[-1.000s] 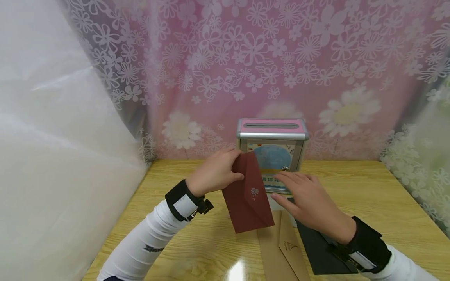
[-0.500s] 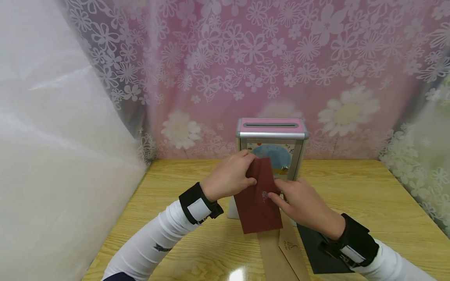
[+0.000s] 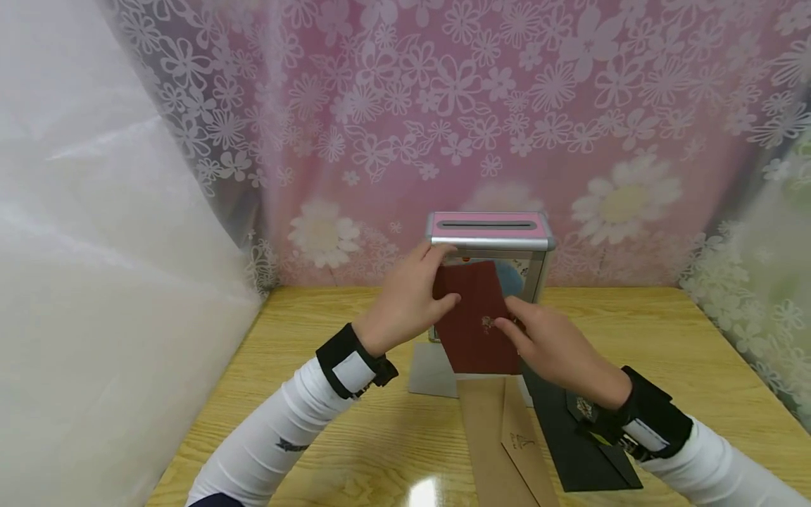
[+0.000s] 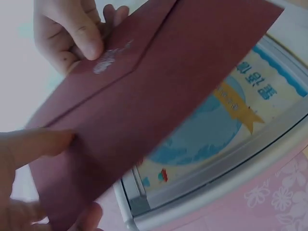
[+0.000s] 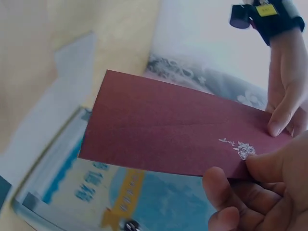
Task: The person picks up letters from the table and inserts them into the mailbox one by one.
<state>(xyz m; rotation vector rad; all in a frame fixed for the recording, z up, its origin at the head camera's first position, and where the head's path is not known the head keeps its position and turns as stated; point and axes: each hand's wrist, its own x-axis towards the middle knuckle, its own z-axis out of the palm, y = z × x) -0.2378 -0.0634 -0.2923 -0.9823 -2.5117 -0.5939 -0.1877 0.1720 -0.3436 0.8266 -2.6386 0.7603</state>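
A dark red envelope [image 3: 475, 320] with a small floral print on its flap is held up in front of the pink-topped box [image 3: 488, 225]. My left hand [image 3: 412, 299] pinches its upper left edge, thumb on the near face. On the opposite edge my right hand [image 3: 557, 345] pinches it, the thumb beside the print. Both grips show in the right wrist view, where the envelope [image 5: 178, 127] is spread between the left hand [image 5: 288, 103] and the right hand [image 5: 269, 187]. Part of the box front is hidden behind it.
Below the hands a kraft brown envelope [image 3: 500, 436] lies on the wooden table [image 3: 329, 436]. A black envelope [image 3: 583, 451] lies to its right, partly under the right wrist. A pale sheet or envelope [image 3: 431, 370] shows in front of the box. A flowered curtain [image 3: 393, 141] hangs behind.
My right hand has come from the right and taken hold of the red envelope's right edge. The envelope has moved up and rightward toward the box, with its lower edge now higher.
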